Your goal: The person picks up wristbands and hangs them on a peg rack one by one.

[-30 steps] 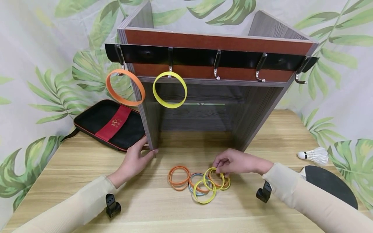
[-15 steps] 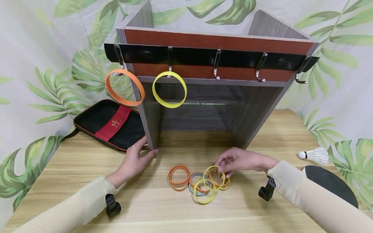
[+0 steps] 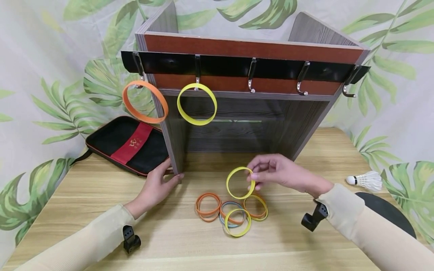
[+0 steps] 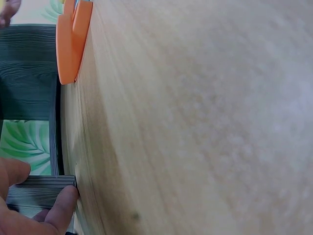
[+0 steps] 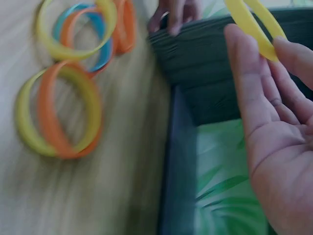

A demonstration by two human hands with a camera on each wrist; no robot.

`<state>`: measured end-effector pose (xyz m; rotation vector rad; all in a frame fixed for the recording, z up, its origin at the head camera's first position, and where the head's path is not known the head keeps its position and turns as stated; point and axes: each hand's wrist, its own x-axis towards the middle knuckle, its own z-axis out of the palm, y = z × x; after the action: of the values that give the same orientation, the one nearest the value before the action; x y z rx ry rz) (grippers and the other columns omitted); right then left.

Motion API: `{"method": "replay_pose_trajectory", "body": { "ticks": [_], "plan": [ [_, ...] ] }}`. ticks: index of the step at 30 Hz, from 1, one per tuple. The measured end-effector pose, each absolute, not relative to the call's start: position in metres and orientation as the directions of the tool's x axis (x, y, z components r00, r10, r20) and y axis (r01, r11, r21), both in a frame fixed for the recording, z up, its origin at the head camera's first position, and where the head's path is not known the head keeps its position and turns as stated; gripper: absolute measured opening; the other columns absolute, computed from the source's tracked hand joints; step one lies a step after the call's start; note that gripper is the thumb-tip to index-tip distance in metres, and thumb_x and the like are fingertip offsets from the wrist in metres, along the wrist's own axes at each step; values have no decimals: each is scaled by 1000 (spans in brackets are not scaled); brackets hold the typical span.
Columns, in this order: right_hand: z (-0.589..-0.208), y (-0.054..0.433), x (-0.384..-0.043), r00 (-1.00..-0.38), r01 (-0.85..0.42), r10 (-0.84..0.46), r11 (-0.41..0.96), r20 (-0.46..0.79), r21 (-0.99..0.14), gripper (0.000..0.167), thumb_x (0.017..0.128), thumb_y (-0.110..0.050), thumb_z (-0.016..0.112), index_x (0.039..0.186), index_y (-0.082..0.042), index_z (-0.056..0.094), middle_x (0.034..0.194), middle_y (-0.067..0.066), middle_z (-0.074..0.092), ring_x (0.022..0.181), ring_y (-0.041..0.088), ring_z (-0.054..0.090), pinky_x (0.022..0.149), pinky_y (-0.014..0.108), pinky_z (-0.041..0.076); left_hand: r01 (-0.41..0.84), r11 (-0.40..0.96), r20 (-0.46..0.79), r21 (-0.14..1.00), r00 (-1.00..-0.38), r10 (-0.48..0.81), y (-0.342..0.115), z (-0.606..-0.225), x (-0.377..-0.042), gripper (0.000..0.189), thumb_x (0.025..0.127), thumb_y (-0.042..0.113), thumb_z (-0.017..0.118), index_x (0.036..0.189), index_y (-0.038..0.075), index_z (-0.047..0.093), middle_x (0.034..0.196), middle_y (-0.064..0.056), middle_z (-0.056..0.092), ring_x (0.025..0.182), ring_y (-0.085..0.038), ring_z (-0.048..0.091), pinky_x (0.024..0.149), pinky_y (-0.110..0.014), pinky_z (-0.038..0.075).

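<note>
My right hand (image 3: 276, 173) pinches a yellow ring (image 3: 228, 183) between thumb and fingertips, raised above the table in front of the wooden stand; the right wrist view shows this yellow ring (image 5: 252, 29) at the top. Fingers and thumb of my left hand (image 3: 156, 190) grip the bottom front edge of the stand's left side panel (image 3: 172, 150). On the table below lie a pair of orange rings (image 3: 197, 207), a yellow ring (image 3: 238, 235) over blue and orange ones, and another yellow ring (image 3: 266, 212) with an orange one.
Along the stand's front runs a black hook rail (image 3: 225, 66). An orange ring (image 3: 149, 120) hangs on its leftmost hook, a yellow ring (image 3: 197, 122) on the second. A black case (image 3: 105, 131) lies left; a shuttlecock (image 3: 366, 180) and a black paddle (image 3: 386, 214) lie right.
The right hand has lifted the yellow ring off the pile on the table, up and slightly left. My left hand has stayed at the panel.
</note>
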<state>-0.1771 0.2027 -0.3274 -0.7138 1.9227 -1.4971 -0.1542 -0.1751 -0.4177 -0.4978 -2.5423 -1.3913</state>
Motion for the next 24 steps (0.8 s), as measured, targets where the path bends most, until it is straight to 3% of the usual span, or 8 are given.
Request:
{"method": "replay_pose_trajectory", "body": {
  "ticks": [6,11,18,24],
  "plan": [
    [-296,192,-168,-756,-90,-654,82,14,-992,17,101,-4,67,118,-3,65,106,3,80,99,16,78,86,37,67,383,496,328,780,-924,197,-175,-418,-154,55,96,-1,72,148,-1,53,146,-27,61,119,-42,70,103,-62,56],
    [-273,185,-162,-787,-149,-596,-68,160,-987,17,101,2,63,114,-10,66,107,2,81,101,17,79,86,34,67,384,495,329,780,-923,197,-175,-418,-154,55,96,-1,72,148,-1,53,146,-27,61,118,-43,70,103,-61,56],
    [-249,174,-157,-800,-250,-490,-253,347,-935,17,101,6,61,113,-5,65,106,9,81,99,20,79,86,32,66,382,499,329,778,-924,194,-175,-418,-154,56,95,-1,72,148,-1,53,146,-26,61,118,-43,71,103,-61,56],
    [-236,165,-154,-834,-300,-358,-343,420,-890,16,100,6,63,113,-4,65,106,8,80,103,18,78,90,32,66,376,498,321,781,-926,196,-175,-417,-154,56,96,0,72,149,-1,52,147,-26,60,120,-42,70,104,-62,55]
  ]
}}
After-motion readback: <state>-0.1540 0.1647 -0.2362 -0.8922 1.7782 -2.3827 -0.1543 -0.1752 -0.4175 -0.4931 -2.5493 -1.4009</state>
